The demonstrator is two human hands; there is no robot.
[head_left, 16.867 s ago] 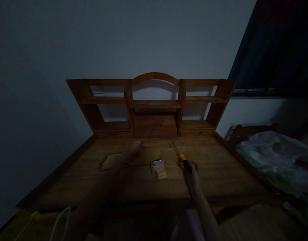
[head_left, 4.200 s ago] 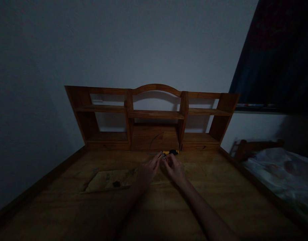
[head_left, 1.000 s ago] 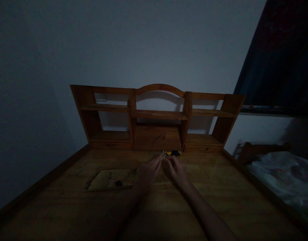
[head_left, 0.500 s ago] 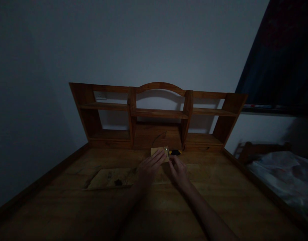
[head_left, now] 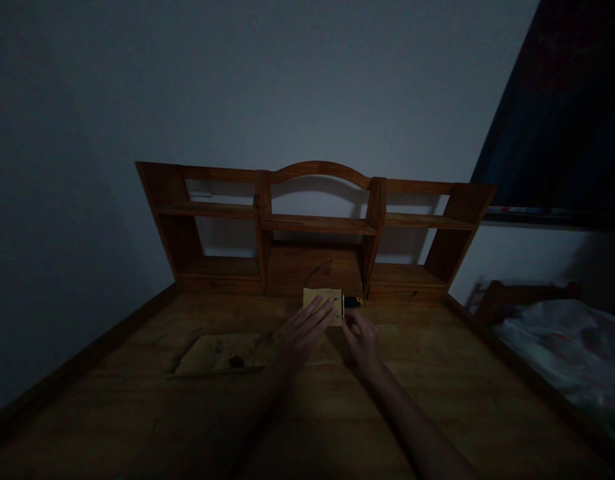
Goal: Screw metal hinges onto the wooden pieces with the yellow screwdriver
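A small tan, flat piece like cardboard or thin wood (head_left: pixel 321 294) lies on the desk in front of the shelf unit. My left hand (head_left: pixel 302 328) rests on it, fingers stretched out and pressing flat, covering its lower left part. Along the piece's right edge runs a thin, shiny metal strip (head_left: pixel 343 307). My right hand (head_left: pixel 361 337) has its thumb and fingers pinched at the lower end of that strip; dimness hides the exact grip. Just beyond the right fingers lies a tool with a black and yellow handle (head_left: pixel 353 302), its kind unclear.
The wooden desk (head_left: pixel 387 420) has a long, pale, worn patch (head_left: pixel 222 353) with a dark spot on the left. A wooden shelf unit (head_left: pixel 317 225) stands at the back against the wall. To the right are a plastic-covered heap (head_left: pixel 562 347) and a dark curtain (head_left: pixel 567 113).
The metal strip and my right hand have shifted slightly right, and more of the tan piece's right side shows. My left hand stays flat on the piece.
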